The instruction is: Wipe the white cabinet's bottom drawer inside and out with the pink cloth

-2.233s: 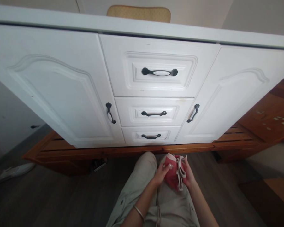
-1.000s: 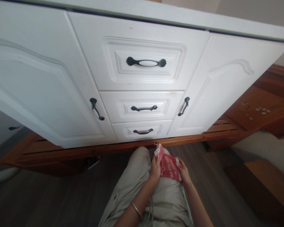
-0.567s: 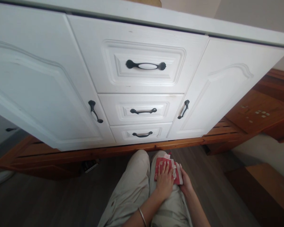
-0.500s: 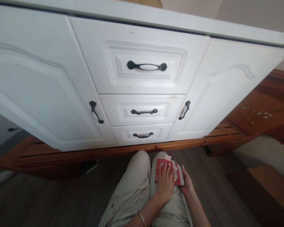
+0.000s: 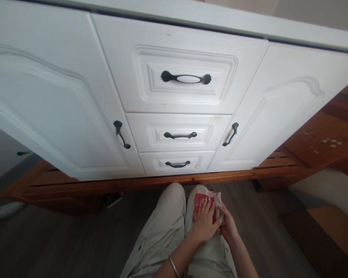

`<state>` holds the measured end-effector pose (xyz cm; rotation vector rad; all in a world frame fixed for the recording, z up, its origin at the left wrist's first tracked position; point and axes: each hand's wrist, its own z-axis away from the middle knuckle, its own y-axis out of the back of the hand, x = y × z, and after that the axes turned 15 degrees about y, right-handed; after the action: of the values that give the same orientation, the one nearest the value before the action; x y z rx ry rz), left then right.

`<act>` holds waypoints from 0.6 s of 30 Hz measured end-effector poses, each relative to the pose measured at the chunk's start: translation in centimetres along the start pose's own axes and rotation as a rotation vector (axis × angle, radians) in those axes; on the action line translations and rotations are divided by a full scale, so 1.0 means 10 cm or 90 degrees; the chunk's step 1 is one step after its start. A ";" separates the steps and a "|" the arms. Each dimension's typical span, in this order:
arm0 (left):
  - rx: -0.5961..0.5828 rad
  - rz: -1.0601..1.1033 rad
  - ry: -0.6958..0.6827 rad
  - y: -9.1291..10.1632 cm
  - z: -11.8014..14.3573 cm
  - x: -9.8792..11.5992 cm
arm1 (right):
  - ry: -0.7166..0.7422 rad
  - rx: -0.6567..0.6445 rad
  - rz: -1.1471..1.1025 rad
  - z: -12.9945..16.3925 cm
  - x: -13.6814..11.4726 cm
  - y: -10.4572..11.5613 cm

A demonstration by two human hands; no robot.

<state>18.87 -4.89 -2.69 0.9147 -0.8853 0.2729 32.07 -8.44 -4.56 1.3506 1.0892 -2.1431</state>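
A small red item with pale edges, soft and folded like cloth or a pouch, lies on my right knee. My left hand rests palm down on top, its fingers stretched out over the red part. Its thumb reaches toward the other hand. My right hand holds the right edge, with the thumb on top and the fingers curled beneath, partly hidden. At the far edge a tiny red tip sticks out. A thin bangle circles my left wrist.
In front stands a white cabinet with three drawers between two doors, all closed, with dark handles. It sits on a low wooden bench. A cardboard box is on the floor at right. Something dark lies beneath the bench.
My right hand has shifted inward along the item's right edge, which now looks folded or bunched closer to my left hand. The view has tilted slightly and moved nearer the cabinet.
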 end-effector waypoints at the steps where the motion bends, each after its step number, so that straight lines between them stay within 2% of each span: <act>1: 0.010 0.031 -0.006 0.05 -0.03 -0.01 | 0.022 0.002 0.022 0.01 0.01 -0.03; 4: 0.120 0.122 0.013 0.20 -0.14 -0.09 | 0.073 0.022 0.088 0.00 0.02 -0.12; 6: 0.199 0.163 0.090 0.27 -0.24 -0.20 | 0.077 0.028 0.104 -0.01 0.01 -0.15; 8: 0.229 0.188 0.171 0.32 -0.36 -0.33 | 0.060 0.027 0.095 -0.02 -0.02 -0.12; 12: 0.180 0.226 0.209 0.34 -0.61 -0.54 | 0.054 0.004 0.042 -0.02 -0.08 0.06; 16: 0.088 0.279 0.195 0.32 -0.85 -0.61 | 0.042 -0.007 0.020 -0.01 -0.05 0.24; 18: 0.072 0.306 0.199 0.30 -0.91 -0.62 | 0.008 0.010 0.012 -0.03 -0.02 0.28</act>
<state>18.32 4.98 -8.46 0.7257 -0.7929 0.8632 34.19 -10.04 -5.58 1.3782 1.0631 -2.1369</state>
